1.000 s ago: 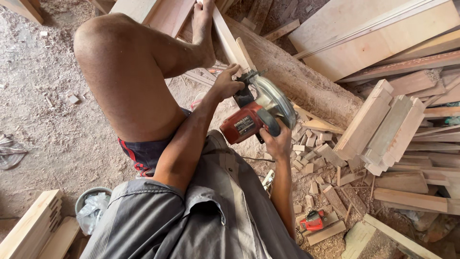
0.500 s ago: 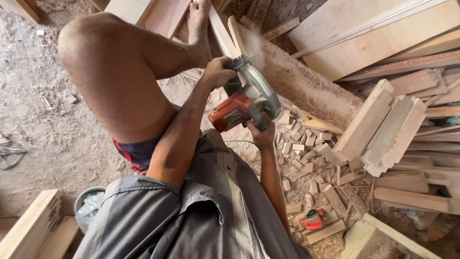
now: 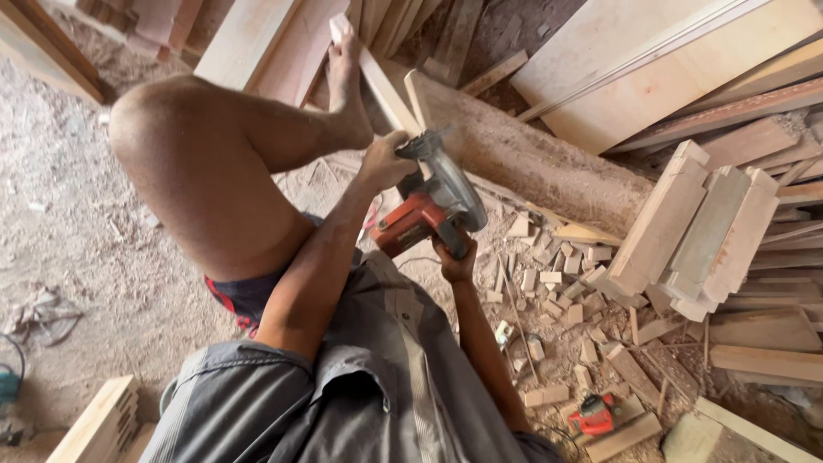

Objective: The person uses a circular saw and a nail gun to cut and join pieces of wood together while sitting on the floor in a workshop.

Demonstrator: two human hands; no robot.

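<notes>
A red circular saw (image 3: 417, 219) with a grey blade guard (image 3: 453, 184) sits against a long pale wooden strip (image 3: 383, 88) that leans on a rough log (image 3: 549, 167). My left hand (image 3: 383, 163) grips the saw's front knob. My right hand (image 3: 454, 257) is closed around its rear handle from below. My bare left foot (image 3: 345, 81) presses on the strip just beyond the saw, and my bent knee (image 3: 163, 120) rises at the left.
Stacked cut wooden blocks (image 3: 703, 231) stand at the right, with several small offcuts (image 3: 557, 283) scattered on the sawdust floor. Wide boards (image 3: 669, 60) lean at the back. A second small red tool (image 3: 593, 416) lies at the lower right. A plank stack (image 3: 99, 420) sits at the lower left.
The saw and both hands have moved up and left along the strip, toward my foot. My knee has shifted left in view.
</notes>
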